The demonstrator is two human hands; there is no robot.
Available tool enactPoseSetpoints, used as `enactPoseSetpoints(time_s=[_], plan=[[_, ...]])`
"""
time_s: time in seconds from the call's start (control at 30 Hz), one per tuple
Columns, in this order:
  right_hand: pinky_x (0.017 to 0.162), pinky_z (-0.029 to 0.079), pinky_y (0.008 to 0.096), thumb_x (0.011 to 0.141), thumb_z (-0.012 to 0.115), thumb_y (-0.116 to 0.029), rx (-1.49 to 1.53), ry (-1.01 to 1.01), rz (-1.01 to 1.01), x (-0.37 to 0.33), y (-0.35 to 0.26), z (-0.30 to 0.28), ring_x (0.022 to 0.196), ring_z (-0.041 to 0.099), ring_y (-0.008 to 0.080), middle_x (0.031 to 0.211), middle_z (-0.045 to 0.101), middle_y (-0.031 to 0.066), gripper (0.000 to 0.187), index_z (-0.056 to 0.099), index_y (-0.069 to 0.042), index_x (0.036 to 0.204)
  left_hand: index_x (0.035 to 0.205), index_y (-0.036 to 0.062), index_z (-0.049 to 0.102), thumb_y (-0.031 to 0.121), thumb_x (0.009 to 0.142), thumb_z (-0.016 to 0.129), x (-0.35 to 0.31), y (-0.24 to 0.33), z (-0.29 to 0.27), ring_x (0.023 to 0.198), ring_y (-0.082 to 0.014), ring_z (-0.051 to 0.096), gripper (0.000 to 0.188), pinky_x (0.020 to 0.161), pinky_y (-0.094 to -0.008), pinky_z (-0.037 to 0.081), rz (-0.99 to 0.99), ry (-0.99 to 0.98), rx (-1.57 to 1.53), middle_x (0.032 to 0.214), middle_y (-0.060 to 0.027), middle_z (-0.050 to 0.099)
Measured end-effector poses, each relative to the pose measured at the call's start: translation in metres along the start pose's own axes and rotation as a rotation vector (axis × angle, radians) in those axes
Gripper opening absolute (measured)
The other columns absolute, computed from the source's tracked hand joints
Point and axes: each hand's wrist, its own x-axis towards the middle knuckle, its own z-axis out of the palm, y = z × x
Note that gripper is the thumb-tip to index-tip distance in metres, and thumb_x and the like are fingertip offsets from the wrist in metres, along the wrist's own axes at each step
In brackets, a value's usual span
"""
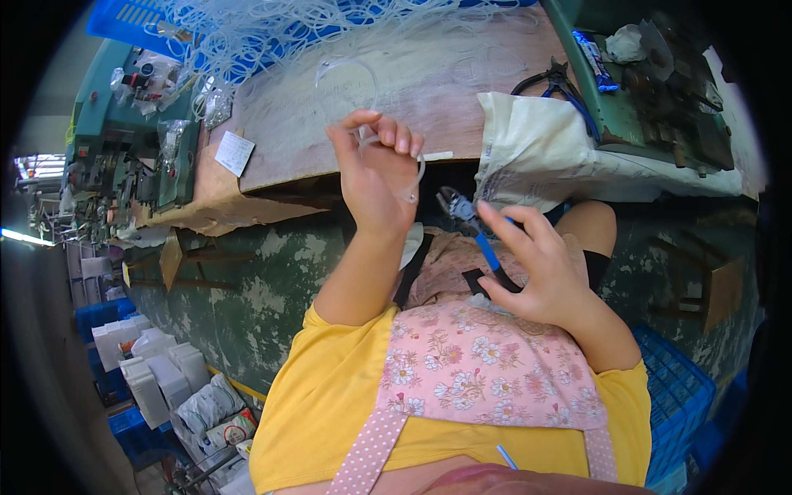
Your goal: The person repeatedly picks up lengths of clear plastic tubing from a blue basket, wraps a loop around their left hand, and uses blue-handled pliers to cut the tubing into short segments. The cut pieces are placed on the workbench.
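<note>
My left hand (378,177) is raised over the front edge of the bench, palm up with fingers curled. It holds a thin clear plastic tube (422,172), one part crossing the palm. A loop of clear tubing also shows beyond the fingers. Above my lap, my right hand (540,268) grips diagonal cutting pliers (487,246) with blue and black handles. Their metal jaws point up and left toward my left hand, apart from the tube. Part of the handles is hidden by my fingers.
A tangled heap of clear tubes (256,33) fills a blue basket (124,18) at the back. A second pair of pliers (557,81) lies back right, beside a white cloth sack (536,140). Green machines (173,157) flank the bench; a paper label (235,153) lies at left.
</note>
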Motion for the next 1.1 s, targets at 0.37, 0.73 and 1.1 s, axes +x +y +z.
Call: enactPoseSetpoints(time_s=[0.37,0.73,1.1], plan=[[0.076,0.045,0.0401,0.061,0.076,-0.012,-0.3,-0.037,-0.135,-0.001,-0.019,-0.003,0.085,0.053,0.0303,0.108,0.051,0.0126,0.076,0.057,-0.02,0.134,0.104,0.0132,0.054,0.052,0.101,0.036,-0.023,0.008,0.021,0.07,-0.0166,0.041,0.043,0.069,-0.0318,0.038,0.102,-0.072,-0.125,0.079,-0.0026,0.041],[0.07,0.046,0.0327,0.065,0.075,-0.012,0.07,-0.177,-0.086,0.003,-0.014,-0.022,0.083,0.056,0.0229,0.102,0.054,0.0114,0.075,0.054,-0.015,0.137,0.152,0.0096,0.016,0.073,0.087,0.042,-0.025,0.003,0.0,0.135,-0.0325,0.035,0.095,0.11,-0.0511,0.029,-0.054,-0.198,0.233,0.146,-0.0158,0.033],[0.07,0.047,0.0316,0.074,0.07,-0.017,1.398,-0.1,0.218,-0.008,-0.003,-0.024,0.089,0.058,0.0241,0.121,0.053,0.0185,0.087,0.03,-0.005,0.15,0.153,0.0083,0.022,0.011,0.075,0.051,-0.033,-0.012,-0.007,0.1,-0.019,0.052,0.083,0.096,-0.0317,0.037,0.119,-0.161,0.484,0.128,-0.0197,0.054]])
